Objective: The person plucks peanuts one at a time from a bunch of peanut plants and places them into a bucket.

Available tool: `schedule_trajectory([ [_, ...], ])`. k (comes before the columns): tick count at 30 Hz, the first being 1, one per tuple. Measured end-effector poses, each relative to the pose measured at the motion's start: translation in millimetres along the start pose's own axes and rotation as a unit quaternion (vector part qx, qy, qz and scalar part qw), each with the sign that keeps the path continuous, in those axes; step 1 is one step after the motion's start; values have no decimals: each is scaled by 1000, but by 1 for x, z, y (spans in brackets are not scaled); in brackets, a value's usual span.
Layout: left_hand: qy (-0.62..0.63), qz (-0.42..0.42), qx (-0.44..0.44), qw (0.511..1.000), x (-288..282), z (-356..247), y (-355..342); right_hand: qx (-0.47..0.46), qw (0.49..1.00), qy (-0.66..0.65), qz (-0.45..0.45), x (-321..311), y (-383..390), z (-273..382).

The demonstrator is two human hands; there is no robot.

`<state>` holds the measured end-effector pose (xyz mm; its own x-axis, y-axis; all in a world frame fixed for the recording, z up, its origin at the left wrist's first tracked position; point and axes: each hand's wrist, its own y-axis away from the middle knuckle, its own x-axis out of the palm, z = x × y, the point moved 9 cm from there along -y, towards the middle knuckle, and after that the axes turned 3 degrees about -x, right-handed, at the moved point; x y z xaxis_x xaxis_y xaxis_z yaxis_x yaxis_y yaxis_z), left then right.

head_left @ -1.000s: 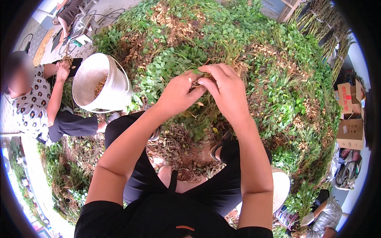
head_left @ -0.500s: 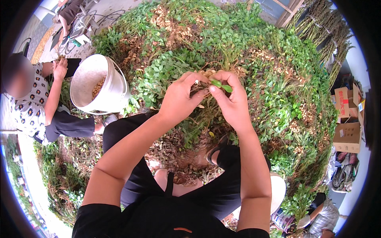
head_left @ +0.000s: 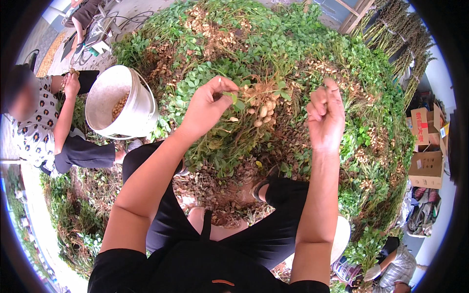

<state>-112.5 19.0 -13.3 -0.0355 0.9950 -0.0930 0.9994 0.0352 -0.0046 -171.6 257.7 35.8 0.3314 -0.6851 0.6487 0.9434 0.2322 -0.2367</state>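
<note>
- Thumb and fingers of the bare left hand pinch a slender green leafy peanut sprig, just left of a bunch of pods.
- The bare right hand is raised well apart from it, fingers loosely curled; whether anything sits inside them cannot be told.
- Between the hands, nearer the left, shows the cluster of pale tan, knobbly peanut pods among thin brown roots. Most look joined to their roots, so this bunch seems unfinished; whether it hangs from the pinched sprig is unclear.
- Around and beyond the hands spreads a broad heap of green leafy peanut plants, with many tan pods exposed across it; judging by that, far more is left than done.
- Farther left stands a tilted-looking white plastic bucket with a thin handle. Loose tan pods cover only part of its visible inside: some are already off their plants.
- Beside the bucket, a co-worker in a white patterned top holds a small bunch, its details too small to tell.
</note>
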Motion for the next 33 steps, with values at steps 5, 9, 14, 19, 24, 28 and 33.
schedule_trajectory([
  [5, 102, -5, -2, 995, -5, 0, -3, -109, 790, 602, 38, 31, 15, -6],
  [9, 118, -8, -25, 993, -5, 0, -3, -53, 639, 761, 94, 37, 29, -45],
  [14, 122, -24, -34, 992, -9, -1, -4, 6, 776, 625, 90, 26, 20, -60],
  [19, 81, -70, -101, 989, -22, 13, -4, 35, 975, 220, 12, 17, 13, -26],
  [24, 105, -79, -91, 987, -23, 11, -3, 50, 979, 196, 23, 18, 6, -18],
  [28, 133, -57, -80, 986, -15, 6, -3, -110, 727, 655, 174, 57, 23, -48],
  [33, 128, -24, -105, 986, -7, 11, -5, -102, 581, 788, 177, 58, 36, -79],
])
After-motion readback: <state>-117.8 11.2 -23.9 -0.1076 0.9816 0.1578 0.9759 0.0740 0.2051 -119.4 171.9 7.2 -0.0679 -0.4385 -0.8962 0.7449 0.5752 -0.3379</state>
